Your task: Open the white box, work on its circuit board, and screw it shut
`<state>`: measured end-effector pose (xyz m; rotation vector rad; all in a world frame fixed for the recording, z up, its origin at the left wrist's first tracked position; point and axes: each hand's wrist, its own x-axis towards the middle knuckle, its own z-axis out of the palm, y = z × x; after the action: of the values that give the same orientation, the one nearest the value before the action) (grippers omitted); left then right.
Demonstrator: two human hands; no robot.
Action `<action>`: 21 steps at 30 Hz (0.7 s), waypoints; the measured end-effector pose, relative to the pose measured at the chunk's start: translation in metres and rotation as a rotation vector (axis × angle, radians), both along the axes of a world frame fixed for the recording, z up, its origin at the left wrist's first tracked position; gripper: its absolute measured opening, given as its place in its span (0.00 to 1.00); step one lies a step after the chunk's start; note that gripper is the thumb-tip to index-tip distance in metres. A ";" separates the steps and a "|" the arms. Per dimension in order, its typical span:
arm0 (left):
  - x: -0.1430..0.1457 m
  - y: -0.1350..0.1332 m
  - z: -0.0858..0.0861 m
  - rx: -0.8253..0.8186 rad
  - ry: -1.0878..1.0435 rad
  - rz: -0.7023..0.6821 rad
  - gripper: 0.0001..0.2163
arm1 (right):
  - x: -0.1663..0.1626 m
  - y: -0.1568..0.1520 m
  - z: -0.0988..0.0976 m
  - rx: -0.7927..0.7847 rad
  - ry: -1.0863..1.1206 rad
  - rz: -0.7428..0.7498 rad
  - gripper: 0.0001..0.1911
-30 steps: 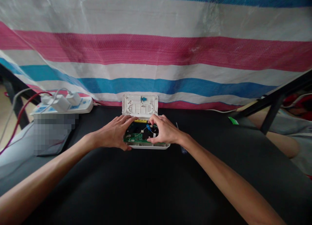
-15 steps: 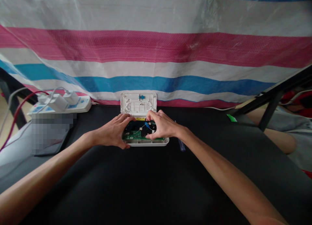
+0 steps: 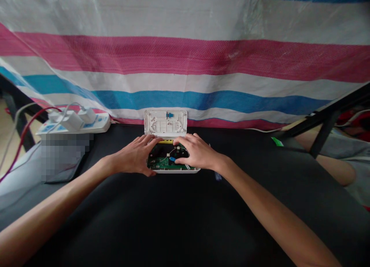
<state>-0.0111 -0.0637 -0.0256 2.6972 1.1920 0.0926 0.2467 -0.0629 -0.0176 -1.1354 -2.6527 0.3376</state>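
An opened white router (image 3: 173, 171) sits on the black table. Inside it show a green circuit board (image 3: 162, 163), black parts, a yellow strip (image 3: 166, 141) along the back and a thin white cable (image 3: 164, 159). My left hand (image 3: 135, 155) is clamped round the router's left end, thumb at the front edge and fingers over the back. My right hand (image 3: 198, 153) arches over the right part, its fingers at the back and its thumb down beside a blue connector (image 3: 172, 159). The palm hides the right end. Behind, the white vented cover (image 3: 165, 122) leans upright, inner side facing me.
A power strip (image 3: 100, 122) with white plugs and cables lies back left, near a dark flat object (image 3: 66, 174), partly pixelated. Beside my right wrist is a bluish clear tool handle (image 3: 217, 176). A green scrap (image 3: 277, 142) lies at right. A striped sheet (image 3: 185, 54) hangs behind; another person's leg (image 3: 335, 163) shows at right.
The blue connector and thin cable have shifted down toward the front of the board, and my right thumb has come against that area. My left hand keeps its hold on the router.
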 end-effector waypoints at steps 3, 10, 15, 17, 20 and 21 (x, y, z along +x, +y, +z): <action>0.000 0.000 0.000 -0.009 -0.001 0.008 0.51 | -0.002 -0.004 -0.002 -0.024 -0.025 0.017 0.30; 0.000 0.000 0.000 -0.016 0.012 0.006 0.51 | -0.003 -0.004 0.000 -0.029 -0.049 0.018 0.31; -0.001 0.000 -0.001 -0.006 0.001 -0.006 0.51 | -0.006 0.000 0.000 -0.055 -0.104 0.000 0.37; -0.001 0.000 -0.001 -0.006 -0.003 -0.009 0.51 | -0.009 0.002 -0.001 -0.056 -0.111 0.026 0.36; -0.001 0.000 -0.002 -0.013 -0.004 -0.013 0.50 | -0.010 0.003 0.000 -0.062 -0.111 0.060 0.36; -0.001 0.000 -0.002 -0.013 -0.007 -0.014 0.50 | -0.010 0.003 0.001 -0.067 -0.103 0.064 0.35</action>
<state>-0.0125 -0.0634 -0.0281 2.6911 1.1670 0.0922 0.2369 -0.0600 -0.0171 -1.1183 -2.7921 0.3928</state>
